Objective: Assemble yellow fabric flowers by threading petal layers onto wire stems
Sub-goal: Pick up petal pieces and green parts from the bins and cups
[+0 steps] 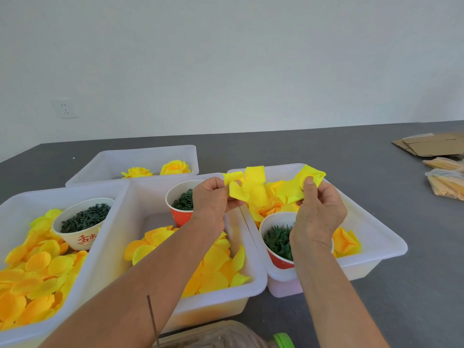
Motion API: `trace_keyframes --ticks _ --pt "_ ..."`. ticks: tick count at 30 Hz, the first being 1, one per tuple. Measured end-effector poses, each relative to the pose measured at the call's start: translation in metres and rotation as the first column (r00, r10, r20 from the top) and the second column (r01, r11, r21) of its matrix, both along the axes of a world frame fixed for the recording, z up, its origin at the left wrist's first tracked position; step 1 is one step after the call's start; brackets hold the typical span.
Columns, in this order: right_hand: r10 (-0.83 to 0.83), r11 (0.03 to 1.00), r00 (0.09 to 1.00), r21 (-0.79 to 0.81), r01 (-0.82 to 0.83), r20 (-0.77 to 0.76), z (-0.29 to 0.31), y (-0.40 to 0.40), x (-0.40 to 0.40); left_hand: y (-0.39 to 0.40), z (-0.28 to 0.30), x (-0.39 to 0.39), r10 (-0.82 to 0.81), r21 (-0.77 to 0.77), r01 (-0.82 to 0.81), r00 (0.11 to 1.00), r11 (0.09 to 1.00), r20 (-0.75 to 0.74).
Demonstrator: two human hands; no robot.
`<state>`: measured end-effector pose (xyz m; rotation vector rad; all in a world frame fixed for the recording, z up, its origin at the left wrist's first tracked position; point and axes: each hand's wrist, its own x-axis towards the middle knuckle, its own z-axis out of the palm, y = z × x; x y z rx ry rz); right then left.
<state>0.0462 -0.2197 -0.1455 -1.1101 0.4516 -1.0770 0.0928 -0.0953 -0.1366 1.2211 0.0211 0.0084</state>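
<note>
My left hand (212,199) and my right hand (319,209) both pinch a yellow fabric petal layer (261,189), stretched between them above the right white bin (376,234). The left hand grips its left lobes, the right hand pinches its right tip. Under my right wrist stands a red paper cup of green parts (276,241). Loose yellow petals (218,267) fill the middle bin (140,204). A thin dark wire stem (153,320) rises beside my left forearm at the bottom.
A left bin (15,204) holds orange-yellow petals and a white cup of dark green pieces (85,218). A red cup of green rings (182,199) sits behind my left hand. Two finished yellow flowers (155,169) lie in the back bin. Cardboard (429,144) and bagged petals (447,182) lie at the right. A bottle's green cap (283,340) shows at the bottom.
</note>
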Motion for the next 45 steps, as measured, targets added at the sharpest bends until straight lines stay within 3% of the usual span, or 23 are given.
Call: trace_keyframes --ticks 4,11,13,15,18,20,23,25,29,32,38,41,45 --pt "-0.032 0.999 0.999 -0.012 0.032 0.023 -0.002 -0.002 0.001 0.000 -0.002 0.000 0.009 -0.002 -0.009 1.000 1.000 -0.020" --pt "-0.025 0.999 1.000 -0.034 0.025 0.004 -0.002 -0.001 0.003 -0.006 -0.007 -0.001 -0.119 0.074 0.118 0.993 0.990 0.019" --pt "-0.025 0.999 1.000 -0.045 0.024 -0.006 -0.003 -0.001 0.003 -0.009 -0.009 -0.001 -0.187 0.183 0.176 0.981 0.967 0.045" --pt "-0.025 0.998 0.999 -0.054 0.024 -0.023 -0.003 -0.001 0.002 -0.012 -0.010 0.000 -0.234 0.386 0.181 0.968 0.905 0.095" --pt "-0.028 0.998 0.998 -0.066 0.025 -0.049 -0.004 -0.001 0.002 -0.016 -0.013 0.002 -0.277 0.678 0.069 0.939 0.732 0.204" --pt "-0.012 0.998 0.998 -0.063 0.009 -0.056 -0.004 -0.001 0.002 -0.017 -0.014 0.001 -0.275 0.744 -0.033 0.917 0.667 0.287" --pt "0.027 0.996 0.996 -0.083 -0.034 -0.082 -0.006 -0.001 0.004 -0.016 -0.012 -0.004 -0.221 0.669 -0.163 0.865 0.725 0.450" --pt "0.090 0.989 0.989 -0.110 -0.103 -0.118 -0.008 0.000 0.005 -0.015 -0.008 -0.010 -0.226 0.577 -0.130 0.833 0.807 0.505" --pt "0.257 0.951 0.954 -0.133 -0.278 -0.157 -0.008 0.003 0.004 -0.017 -0.001 -0.020 -0.341 0.500 0.088 0.831 0.861 0.440" --pt "0.416 0.906 0.902 -0.036 -0.422 -0.119 -0.006 0.005 0.002 -0.014 0.000 -0.020 -0.344 0.413 0.169 0.851 0.895 0.396" --pt "0.628 0.778 0.776 0.039 -0.627 -0.056 -0.001 0.008 -0.002 -0.009 0.003 -0.017 -0.262 0.252 0.196 0.929 0.948 0.260" --pt "0.635 0.771 0.768 0.010 -0.636 -0.078 0.000 0.008 -0.002 -0.006 0.004 -0.014 -0.207 0.168 0.174 0.956 0.970 0.208" --pt "0.534 0.844 0.843 0.096 -0.528 -0.059 -0.002 0.005 0.002 -0.006 0.005 -0.013 -0.101 0.097 0.087 0.983 0.991 0.152"
